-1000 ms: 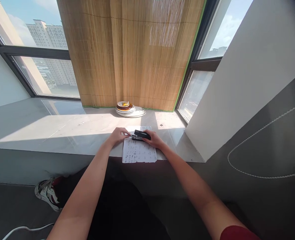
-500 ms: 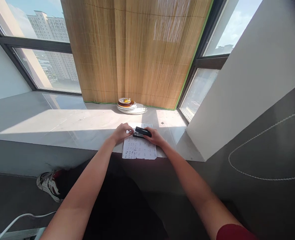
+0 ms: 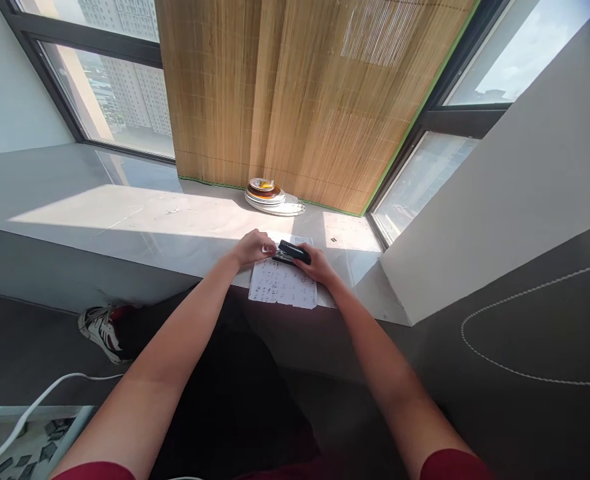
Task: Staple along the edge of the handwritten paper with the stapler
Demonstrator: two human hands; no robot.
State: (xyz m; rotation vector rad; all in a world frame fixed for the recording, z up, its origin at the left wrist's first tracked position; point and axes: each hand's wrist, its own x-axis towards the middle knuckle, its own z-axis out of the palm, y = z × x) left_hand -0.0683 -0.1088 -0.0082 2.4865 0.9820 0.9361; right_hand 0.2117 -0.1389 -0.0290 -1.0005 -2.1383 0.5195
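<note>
Head view: from where I stand, the stapler (image 3: pixel 295 252) is just right of the frame's middle, its black top raised at an angle off the base, above the written-on paper (image 3: pixel 282 285) on the sill (image 3: pixel 199 217). The right hand (image 3: pixel 317 264) grips its right end, thumb on the near side and fingers curled round the far side. The left hand (image 3: pixel 255 248) is at the other end, thumb and forefinger drawn together close to the metal part; I can't tell whether they pinch anything, as it's too small to make out.

Up beyond the hands, near the centre of the frame, sits a stack of plates (image 3: pixel 265 198) with something small and yellow on top. Behind it the blind (image 3: pixel 285 87) fills the upper middle, between windows at upper left and upper right. A shoe (image 3: pixel 102 331) shows at lower left, a white cable (image 3: pixel 42 397) below it, and a looped cord (image 3: pixel 575 383) hangs at lower right.
</note>
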